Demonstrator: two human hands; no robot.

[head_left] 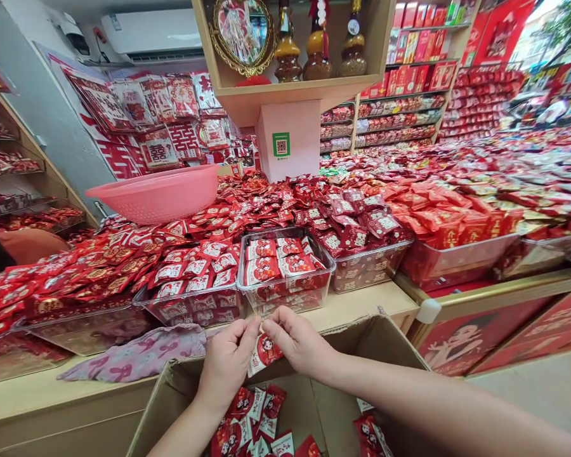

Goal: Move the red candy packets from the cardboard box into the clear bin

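You have one red-and-white printed packet (265,354) between your two hands, hanging just above the mouth of the open cardboard box (368,339) and in front of the tabletop (374,299). Your left hand (224,355) pinches its upper edge near one corner, thumb against bent forefinger; your right hand (299,343) pinches the same edge from the other side, with the thumb tips close together. Both grips are narrow, and the lower part of the packet hangs free, tilted, with its printed face showing.

The packet should be light, needing hardly any lift. Its wrapper looks like thin, glossy film, so expect it to be soft at the edges, rather slippery, and inclined to crinkle or twist. What is inside cannot be seen; treat it as something that might crush, and keep firm pressure off the middle. The flat edge where your thumbs sit looks the best place to hold: there you press film rather than contents. Pulling the two hands apart hard could split it.

More loose packets (254,412) lie jumbled on the box floor, some overlapping; a single one is easiest to take by an exposed corner. Beyond your hands, a clear plastic bin (285,293) holds similar packets, with a pink patterned cloth (137,357) on the tabletop to its left.
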